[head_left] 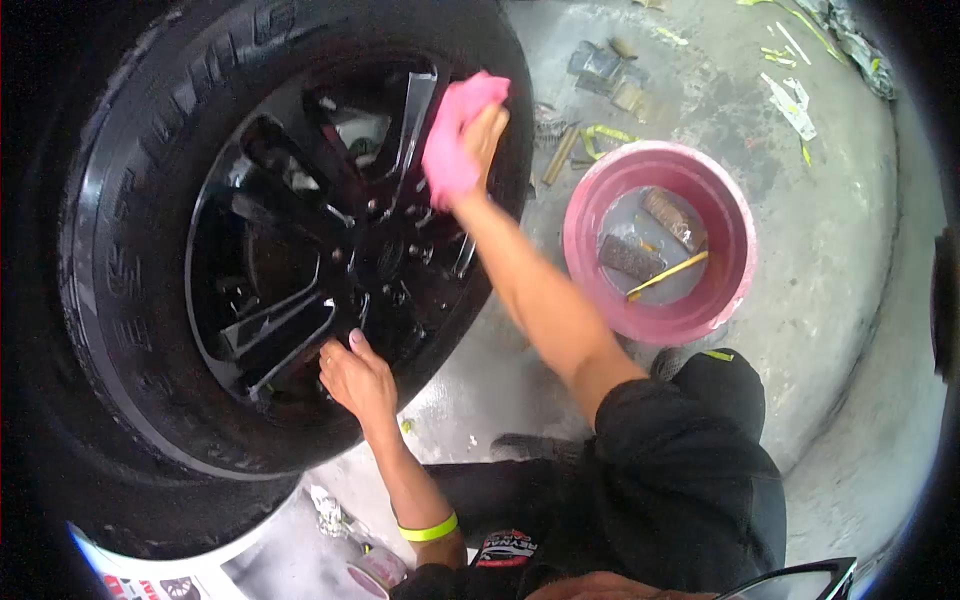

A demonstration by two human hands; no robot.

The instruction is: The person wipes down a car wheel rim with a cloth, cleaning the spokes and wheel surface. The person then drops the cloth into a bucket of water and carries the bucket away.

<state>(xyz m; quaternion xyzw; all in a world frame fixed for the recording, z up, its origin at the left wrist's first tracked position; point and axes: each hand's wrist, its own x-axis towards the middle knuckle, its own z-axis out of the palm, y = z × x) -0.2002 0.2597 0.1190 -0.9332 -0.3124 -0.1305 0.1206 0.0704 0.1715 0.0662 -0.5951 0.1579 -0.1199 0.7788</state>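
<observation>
Head view: right hand (484, 140) holds pink cloth (447, 150) against wheel (388, 257), near its upper right edge; cloth likely light, soft, best gripped mid-bunch; left hand (362, 384) curled by lower spokes (280, 335), cannot tell whether gripping

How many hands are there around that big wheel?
2: the right hand, holding a pink cloth at the wheel, and the left hand, lower down beside its spokes.
</observation>
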